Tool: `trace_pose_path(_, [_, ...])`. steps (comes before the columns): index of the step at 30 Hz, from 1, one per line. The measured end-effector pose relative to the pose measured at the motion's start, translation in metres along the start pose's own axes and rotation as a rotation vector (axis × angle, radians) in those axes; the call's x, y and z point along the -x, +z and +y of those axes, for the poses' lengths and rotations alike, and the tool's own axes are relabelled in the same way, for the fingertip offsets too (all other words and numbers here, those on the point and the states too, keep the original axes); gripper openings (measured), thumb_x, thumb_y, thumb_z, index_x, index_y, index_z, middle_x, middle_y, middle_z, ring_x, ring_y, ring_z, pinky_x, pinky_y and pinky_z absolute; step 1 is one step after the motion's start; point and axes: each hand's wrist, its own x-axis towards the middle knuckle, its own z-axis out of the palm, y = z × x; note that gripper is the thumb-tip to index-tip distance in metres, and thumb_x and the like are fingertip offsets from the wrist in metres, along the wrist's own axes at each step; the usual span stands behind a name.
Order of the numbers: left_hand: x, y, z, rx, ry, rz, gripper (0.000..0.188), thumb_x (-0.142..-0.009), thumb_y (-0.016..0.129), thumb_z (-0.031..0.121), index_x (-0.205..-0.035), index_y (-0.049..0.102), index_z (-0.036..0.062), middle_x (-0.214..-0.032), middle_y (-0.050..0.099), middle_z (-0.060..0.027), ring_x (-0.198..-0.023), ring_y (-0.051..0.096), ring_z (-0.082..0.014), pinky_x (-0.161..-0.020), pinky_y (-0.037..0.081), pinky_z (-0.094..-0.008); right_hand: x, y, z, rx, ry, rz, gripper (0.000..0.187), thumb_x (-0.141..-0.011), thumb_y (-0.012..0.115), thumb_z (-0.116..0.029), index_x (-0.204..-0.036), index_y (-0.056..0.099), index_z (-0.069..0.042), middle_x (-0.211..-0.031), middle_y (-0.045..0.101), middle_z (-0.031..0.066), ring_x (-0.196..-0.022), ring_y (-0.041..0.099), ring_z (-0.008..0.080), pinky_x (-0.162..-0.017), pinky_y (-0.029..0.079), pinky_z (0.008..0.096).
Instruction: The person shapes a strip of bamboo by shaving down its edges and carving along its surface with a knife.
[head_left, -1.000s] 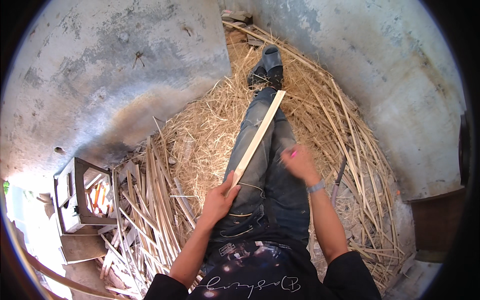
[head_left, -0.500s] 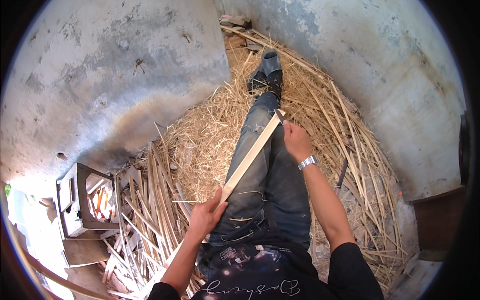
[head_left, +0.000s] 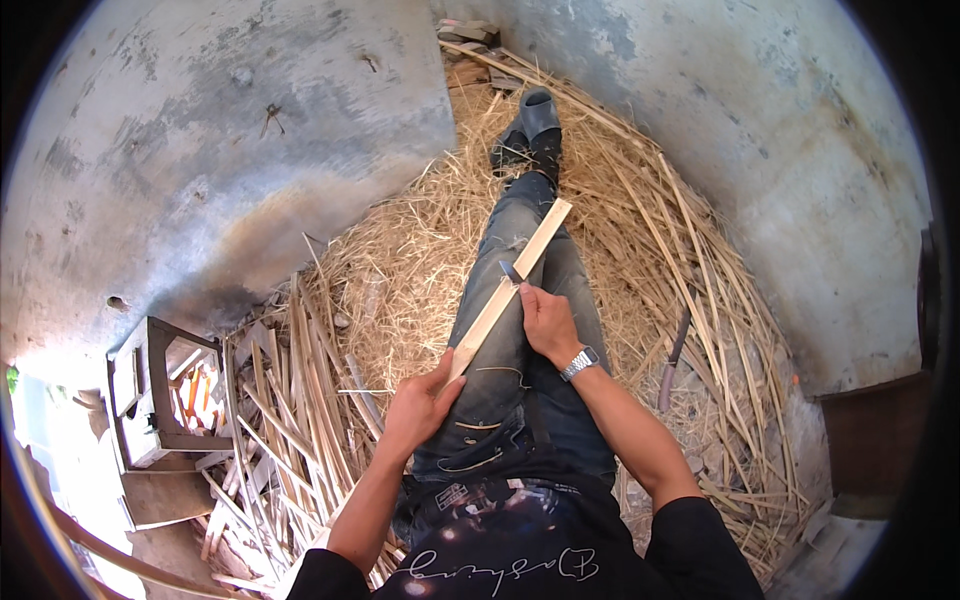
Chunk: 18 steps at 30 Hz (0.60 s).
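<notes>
One bamboo strip lies gripped in the closed left hand; right hand clasps one blade.

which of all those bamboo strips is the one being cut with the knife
The pale flat strip lying along the outstretched leg. The left hand grips its near end and the right hand presses a blade to it. The other strips lie loose on the ground, left.

Straw-like shavings cover the concrete floor, cut strips lie piled beside a small wooden stool, and a grey shoe rests ahead.
</notes>
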Motion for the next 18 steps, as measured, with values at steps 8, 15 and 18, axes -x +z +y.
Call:
trace_pose_path(8, [-0.022, 0.017, -0.002, 0.09, 0.06, 0.028, 0.054, -0.096, 0.069, 0.039, -0.141, 0.061, 0.011, -0.108, 0.071, -0.0286, -0.104, 0.07, -0.0429, -0.091, 0.054, -0.0434, 0.031, -0.001, -0.011, -0.072, -0.116, -0.178, 0.049, -0.107, 0.048, -0.036, -0.082, 0.067, 0.002, -0.071, 0.061, 0.0295, -0.069, 0.062, 0.0497, -0.06, 0.047, 0.0512])
trace_pose_path(15, [-0.033, 0.023, 0.0, 0.192, 0.018, -0.03, 0.055, -0.093, 0.073, 0.041, -0.141, 0.062, 0.0149, -0.113, 0.071, -0.0277, -0.106, 0.071, -0.0386, -0.092, 0.054, -0.0405, 0.045, -0.004, 0.002, -0.18, -0.025, -0.186, 0.052, -0.108, 0.048, -0.037, -0.076, 0.061, 0.003, -0.055, 0.051, 0.0187, -0.045, 0.052, 0.0284, -0.047, 0.038, 0.0416])
trace_pose_path(18, [-0.031, 0.023, -0.006, 0.163, 0.024, 0.008, 0.056, -0.093, 0.073, 0.042, -0.141, 0.063, 0.016, -0.106, 0.072, -0.0275, -0.1, 0.073, -0.0388, -0.086, 0.055, -0.0409, 0.034, -0.018, 0.004, -1.076, 0.555, -0.557, 0.046, -0.107, 0.052, -0.04, -0.072, 0.055, -0.01, -0.054, 0.037, -0.0075, -0.039, 0.032, 0.0084, -0.038, 0.021, 0.0242])
